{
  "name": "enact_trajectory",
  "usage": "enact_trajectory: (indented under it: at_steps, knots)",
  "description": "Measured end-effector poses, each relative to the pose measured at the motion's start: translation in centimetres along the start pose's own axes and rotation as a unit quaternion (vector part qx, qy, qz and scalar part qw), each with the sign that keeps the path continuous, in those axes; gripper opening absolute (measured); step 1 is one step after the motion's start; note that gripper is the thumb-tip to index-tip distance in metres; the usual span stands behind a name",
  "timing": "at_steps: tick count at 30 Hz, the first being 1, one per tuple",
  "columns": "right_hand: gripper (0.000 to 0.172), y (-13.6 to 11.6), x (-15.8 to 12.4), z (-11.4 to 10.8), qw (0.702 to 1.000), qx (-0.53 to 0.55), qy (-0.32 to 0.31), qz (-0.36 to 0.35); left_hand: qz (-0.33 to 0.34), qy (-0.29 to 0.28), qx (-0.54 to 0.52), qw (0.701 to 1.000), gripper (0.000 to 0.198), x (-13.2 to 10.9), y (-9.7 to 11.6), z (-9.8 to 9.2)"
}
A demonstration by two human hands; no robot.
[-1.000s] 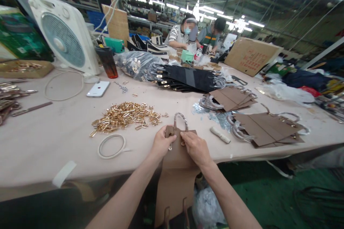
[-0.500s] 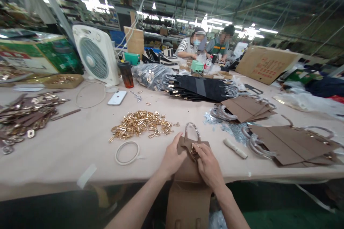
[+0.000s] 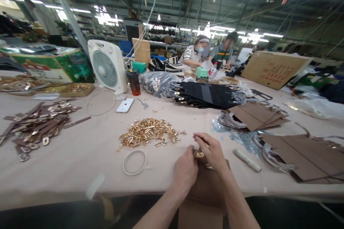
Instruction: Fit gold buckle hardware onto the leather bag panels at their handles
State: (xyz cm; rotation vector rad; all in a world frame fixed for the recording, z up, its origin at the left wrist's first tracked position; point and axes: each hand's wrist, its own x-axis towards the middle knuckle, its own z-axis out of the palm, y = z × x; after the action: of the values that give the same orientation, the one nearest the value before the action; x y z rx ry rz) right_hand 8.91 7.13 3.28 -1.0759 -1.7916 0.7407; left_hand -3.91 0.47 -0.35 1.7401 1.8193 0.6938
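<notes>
A brown handbag panel [image 3: 205, 189] hangs over the table's front edge, beneath both hands. My left hand [image 3: 186, 170] is closed round its upper left part, thumb side up. Just above the panel's top, my right hand [image 3: 213, 150] has its thumb and forefinger pinched together; whatever is in the pinch cannot be made out. Between the hands shows a shiny gold metal fitting [image 3: 199, 154], and a second gold fitting [image 3: 210, 166] sits on the panel under my right wrist. The handle at the panel's top is hidden by the hands.
Gold hardware pieces [image 3: 149, 132] lie heaped ahead, behind a tape roll [image 3: 134, 162]. Brown bag panels [image 3: 309, 154] are stacked right, past a wrapped roll [image 3: 247, 160]. Brown straps [image 3: 40, 125] are piled left. A phone [image 3: 125, 105], cup [image 3: 133, 82] and fan [image 3: 106, 65] stand beyond.
My right hand has risen from the panel's fitting into a pinch above its top. My left hand has gone from spread thumb to a closed grip. The whole view has shifted slightly.
</notes>
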Motion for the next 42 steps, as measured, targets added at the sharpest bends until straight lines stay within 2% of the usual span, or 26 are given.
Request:
enact_trajectory:
  at_steps: [4, 7, 11, 16, 19, 24, 27, 33, 35, 37, 40, 42]
  knots:
    - [0.020, 0.0, 2.7, 2.1, 0.989, -0.059, -0.131, -0.027, -0.008, -0.010, 0.009, 1.000, 0.038, 0.2, 0.0, 0.0]
    - [0.018, 0.9, 4.0, 3.7, 0.976, -0.106, -0.191, -0.022, 0.002, 0.002, -0.006, 1.000, 0.041, 0.1, -0.3, 0.3]
    - [0.022, 1.4, 5.2, 5.3, 0.968, -0.111, -0.219, -0.053, 0.014, 0.018, -0.036, 0.999, 0.047, 0.0, -0.7, 0.7]
    - [0.029, 0.4, 6.5, 6.8, 0.955, -0.108, -0.253, -0.113, 0.020, 0.010, -0.031, 0.999, 0.051, -0.1, -0.7, 0.5]
    - [0.026, -0.1, 7.3, 8.0, 0.948, -0.107, -0.263, -0.144, 0.024, -0.001, -0.036, 0.999, 0.046, 0.0, -0.7, 0.2]
    - [0.021, -0.5, 8.2, 10.4, 0.907, -0.147, -0.320, -0.229, 0.067, -0.026, -0.046, 0.996, 0.034, 0.2, -0.9, 0.1]
    - [0.021, -0.7, 8.4, 11.8, 0.885, -0.196, -0.330, -0.263, 0.078, -0.010, -0.050, 0.996, 0.034, 0.4, -1.3, 0.4]
    - [0.007, -1.0, 8.5, 13.3, 0.855, -0.251, -0.335, -0.305, 0.084, 0.014, -0.089, 0.992, 0.032, 0.6, -2.2, 1.1]
    - [0.004, -1.3, 8.4, 13.1, 0.860, -0.234, -0.334, -0.308, 0.085, 0.015, -0.117, 0.989, 0.031, 0.6, -2.4, 1.3]
    - [0.007, -1.9, 8.2, 12.6, 0.887, -0.184, -0.311, -0.288, 0.079, 0.018, -0.154, 0.985, 0.031, 0.7, -2.5, 1.4]
    - [0.012, -3.0, 7.5, 11.0, 0.964, -0.043, -0.189, -0.183, 0.067, 0.033, -0.235, 0.969, 0.034, 1.0, -2.7, 1.1]
    - [0.010, -3.6, 6.7, 9.5, 0.989, 0.086, -0.091, -0.079, 0.045, 0.026, -0.303, 0.952, 0.035, 1.4, -2.8, 0.6]
